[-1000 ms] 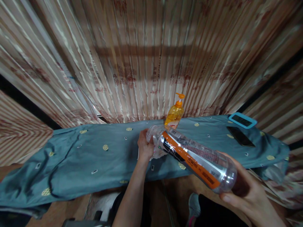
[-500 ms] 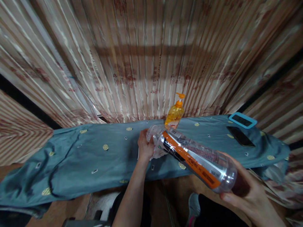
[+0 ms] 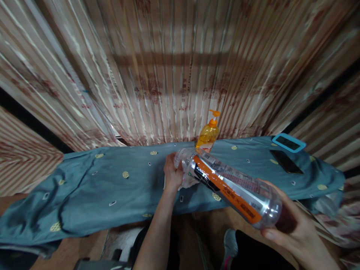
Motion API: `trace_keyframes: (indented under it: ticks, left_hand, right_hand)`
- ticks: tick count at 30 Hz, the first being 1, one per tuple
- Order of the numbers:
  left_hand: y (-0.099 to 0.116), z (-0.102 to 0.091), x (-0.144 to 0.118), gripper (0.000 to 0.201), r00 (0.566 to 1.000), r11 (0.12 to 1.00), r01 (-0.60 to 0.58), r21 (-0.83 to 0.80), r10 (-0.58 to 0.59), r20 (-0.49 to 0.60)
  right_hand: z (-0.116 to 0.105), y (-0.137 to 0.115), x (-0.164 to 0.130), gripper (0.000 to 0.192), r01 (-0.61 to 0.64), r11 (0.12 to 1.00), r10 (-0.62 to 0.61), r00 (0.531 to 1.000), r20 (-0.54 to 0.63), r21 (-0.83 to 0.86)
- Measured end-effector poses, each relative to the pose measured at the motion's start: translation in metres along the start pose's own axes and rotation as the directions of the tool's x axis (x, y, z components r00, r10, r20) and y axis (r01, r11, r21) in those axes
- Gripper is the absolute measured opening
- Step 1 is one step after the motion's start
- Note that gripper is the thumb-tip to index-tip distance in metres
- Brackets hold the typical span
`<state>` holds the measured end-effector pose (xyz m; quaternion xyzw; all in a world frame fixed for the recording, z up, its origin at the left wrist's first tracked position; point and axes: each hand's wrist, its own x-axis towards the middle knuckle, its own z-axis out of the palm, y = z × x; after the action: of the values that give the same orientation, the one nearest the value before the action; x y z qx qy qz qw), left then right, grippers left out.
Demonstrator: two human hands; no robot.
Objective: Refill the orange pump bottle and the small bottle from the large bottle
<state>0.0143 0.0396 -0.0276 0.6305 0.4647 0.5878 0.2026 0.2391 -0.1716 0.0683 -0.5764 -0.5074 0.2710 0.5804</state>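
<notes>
A clear plastic bottle (image 3: 225,187) with an orange, silver and black label is tilted, its base up to the right and its neck down to the left. My right hand (image 3: 292,221) grips the bottle near its base. Closed at the bottle's mouth is my left hand (image 3: 172,175); what its fingers hold is mostly hidden. A pale, whitish thing (image 3: 189,181) shows beneath the bottle's neck, beside my left hand. Just behind the neck stands a pump bottle (image 3: 207,135) of yellow liquid with an orange pump top.
A blue-green patterned cloth (image 3: 84,187) covers the long narrow surface. On its right side lie a dark phone (image 3: 286,162) and a blue-framed device (image 3: 288,143). Striped curtains (image 3: 174,75) hang close behind. Below, a shoe (image 3: 230,245) rests on the floor.
</notes>
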Motion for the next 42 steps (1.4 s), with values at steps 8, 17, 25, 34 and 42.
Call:
trace_keyframes:
  ticks: [8,17,25,34,42]
  left_hand:
    - [-0.0002,0.0006,-0.0002,0.026,1.000,1.000,0.004,0.003,-0.004,-0.006]
    - [0.0006,0.0001,0.0002,0.026,1.000,1.000,0.003,0.017,-0.003,-0.005]
    - [0.0000,0.0001,0.0003,0.025,1.000,1.000,0.013,0.010,-0.013,0.001]
    - [0.0018,-0.0005,-0.0001,0.024,1.000,1.000,0.031,0.003,-0.031,0.002]
    - [0.0024,-0.0006,0.0004,0.024,1.000,1.000,0.028,-0.005,-0.028,0.002]
  right_hand:
    - [-0.0020,0.0049,-0.0018,0.072,-0.022,1.000,0.022,1.000,0.013,0.013]
    - [-0.0046,0.0068,-0.0035,0.075,-0.064,0.998,0.063,0.998,0.018,0.021]
    - [-0.0027,0.0064,-0.0028,0.076,-0.071,0.997,0.071,0.997,-0.005,0.038]
    - [-0.0031,0.0057,-0.0037,0.077,-0.085,0.996,0.086,0.996,-0.004,0.022]
    - [-0.0043,0.0044,-0.0024,0.077,-0.095,0.995,0.095,0.995,-0.004,0.019]
